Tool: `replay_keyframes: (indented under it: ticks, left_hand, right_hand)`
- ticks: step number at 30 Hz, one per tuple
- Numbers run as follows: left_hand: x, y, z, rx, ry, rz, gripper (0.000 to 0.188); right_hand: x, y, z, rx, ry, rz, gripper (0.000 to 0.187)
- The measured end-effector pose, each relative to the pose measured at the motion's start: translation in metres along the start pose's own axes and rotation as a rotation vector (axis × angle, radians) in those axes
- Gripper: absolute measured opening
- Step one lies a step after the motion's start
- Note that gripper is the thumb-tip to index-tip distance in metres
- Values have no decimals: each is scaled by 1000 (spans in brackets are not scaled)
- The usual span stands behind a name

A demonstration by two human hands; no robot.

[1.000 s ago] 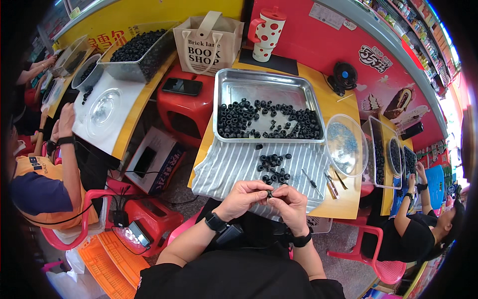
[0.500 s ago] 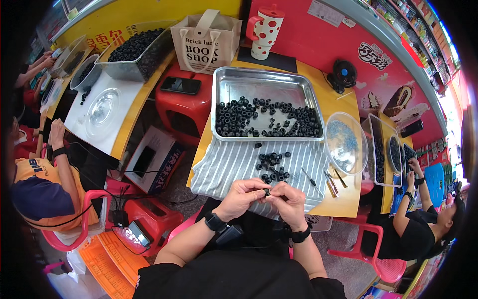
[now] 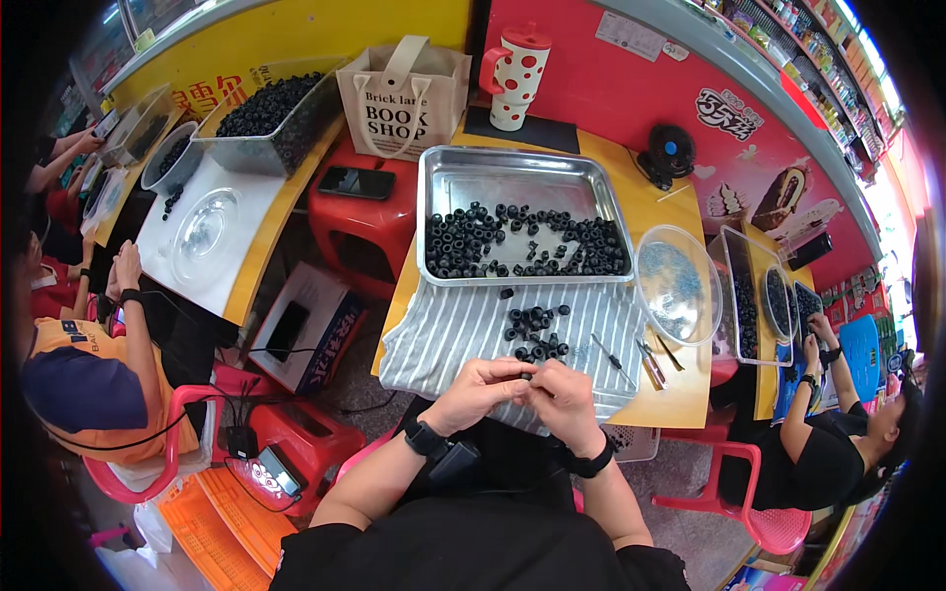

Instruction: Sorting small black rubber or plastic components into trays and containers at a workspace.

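Close together over the near edge of a striped cloth (image 3: pixel 443 330), my left hand (image 3: pixel 481 396) and my right hand (image 3: pixel 566 402) pinch one small black ring-shaped part (image 3: pixel 527 376) between their fingertips. Most of that part is hidden by the fingers. Just beyond my hands lies a loose pile of black ring-shaped parts (image 3: pixel 537 335) on the cloth. Farther back, a metal tray (image 3: pixel 517 175) holds many more of them, gathered mostly toward its near side. To the right of the pile rest a thin pointed tool (image 3: pixel 614 360) and tweezers (image 3: pixel 652 366).
A round clear container (image 3: pixel 680 286) with bluish bits sits right of the tray. Behind stand a spotted tumbler (image 3: pixel 516 79), a cloth bag (image 3: pixel 402 98) and a black fan (image 3: pixel 672 153). A red stool (image 3: pixel 360 227) bears a phone. People work at tables on both sides.
My fingers have closed further over the black part, hiding more of it. The whole view has shifted slightly; the tray and pile look unchanged.
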State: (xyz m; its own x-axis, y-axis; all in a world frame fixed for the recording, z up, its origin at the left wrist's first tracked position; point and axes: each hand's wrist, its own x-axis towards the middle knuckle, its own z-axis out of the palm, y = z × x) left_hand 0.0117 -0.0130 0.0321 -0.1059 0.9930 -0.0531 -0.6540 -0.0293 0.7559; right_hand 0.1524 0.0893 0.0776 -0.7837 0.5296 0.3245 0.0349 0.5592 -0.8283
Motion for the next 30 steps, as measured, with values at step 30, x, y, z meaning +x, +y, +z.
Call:
replay_keyframes:
  ticks: [30]
  left_hand:
    - [-1, 6, -15, -287, -186, -200, 32]
  right_hand:
    - [5, -21, -2, -511, 26, -244, 18]
